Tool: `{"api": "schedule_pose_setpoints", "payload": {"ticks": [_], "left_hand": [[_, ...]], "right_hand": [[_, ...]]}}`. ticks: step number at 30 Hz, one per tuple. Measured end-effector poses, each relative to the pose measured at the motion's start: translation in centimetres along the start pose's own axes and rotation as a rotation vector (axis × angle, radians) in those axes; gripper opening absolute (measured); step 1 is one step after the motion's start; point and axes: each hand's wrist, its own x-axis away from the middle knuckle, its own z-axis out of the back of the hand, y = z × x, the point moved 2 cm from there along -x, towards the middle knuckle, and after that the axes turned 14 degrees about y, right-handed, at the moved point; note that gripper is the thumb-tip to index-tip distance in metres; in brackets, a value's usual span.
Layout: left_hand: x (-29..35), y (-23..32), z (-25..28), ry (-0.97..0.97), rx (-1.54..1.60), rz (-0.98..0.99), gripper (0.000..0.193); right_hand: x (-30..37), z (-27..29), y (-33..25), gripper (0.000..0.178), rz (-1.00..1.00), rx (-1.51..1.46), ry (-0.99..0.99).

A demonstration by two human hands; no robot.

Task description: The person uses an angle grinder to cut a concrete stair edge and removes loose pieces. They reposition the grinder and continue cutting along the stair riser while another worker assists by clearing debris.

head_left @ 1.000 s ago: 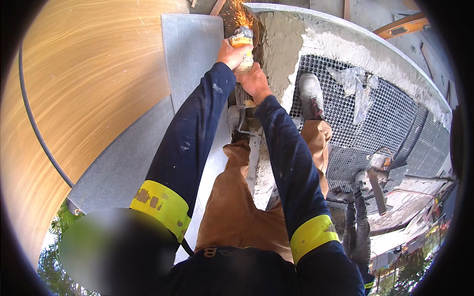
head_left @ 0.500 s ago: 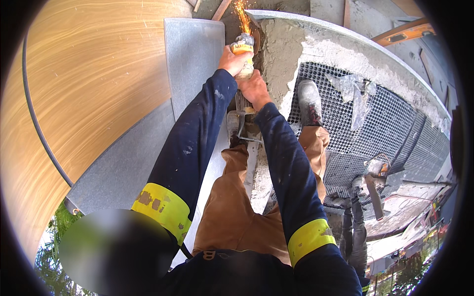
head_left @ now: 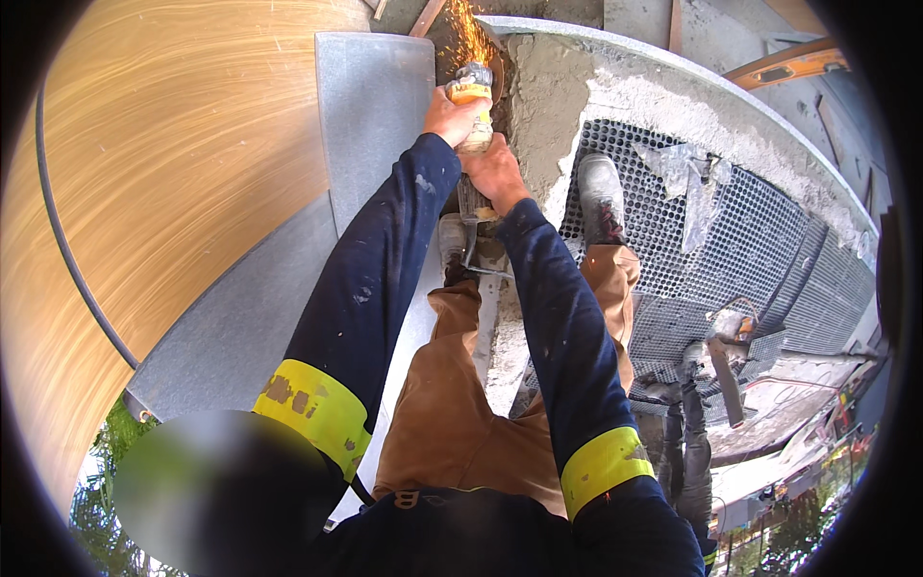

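Ahead of me an angle grinder (head_left: 470,94) with a yellow and grey body throws orange sparks (head_left: 470,34) away from me. My left hand (head_left: 452,117) is wrapped round its body near the head. Closer to me, my right hand (head_left: 496,175) grips its rear end. The disc (head_left: 496,75) shows at the right of the tool's head, over the end of the mortar bed (head_left: 543,87). What the disc touches is hidden. To the left of the grinder lies a grey stone slab (head_left: 377,106).
Wood-grained panelling (head_left: 192,115) curves along the left, with a dark cable (head_left: 67,240) across it. Black dimpled matting (head_left: 663,240) lies under my right boot (head_left: 602,188). An orange spirit level (head_left: 788,63) rests at the far right. Another person's legs (head_left: 687,442) show at the lower right.
Sparks keep flying and have spread a little wider. Both hands stay on the grinder, with almost no movement; the view has shifted slightly.
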Motion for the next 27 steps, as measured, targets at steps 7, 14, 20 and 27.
{"api": "schedule_pose_setpoints", "payload": {"ticks": [7, 14, 20, 27], "left_hand": [[0.8, 1.5, -0.1, 0.001, 0.006, 0.017, 0.065], [-0.1, 0.8, -0.2, 0.013, -0.029, 0.014, 0.069], [-0.7, 0.1, -0.2, 0.02, -0.036, -0.04, 0.064], [0.4, 0.8, 0.0, 0.016, -0.042, -0.012, 0.062]], "right_hand": [[-0.6, -0.1, 0.2, 0.076, 0.007, 0.008, -0.008], [-1.0, -0.5, 0.3, 0.066, -0.011, -0.008, 0.015], [-1.1, -0.5, 0.3, 0.065, -0.012, -0.003, 0.014], [-0.4, -0.2, 0.3, 0.07, 0.02, 0.031, 0.029]]}}
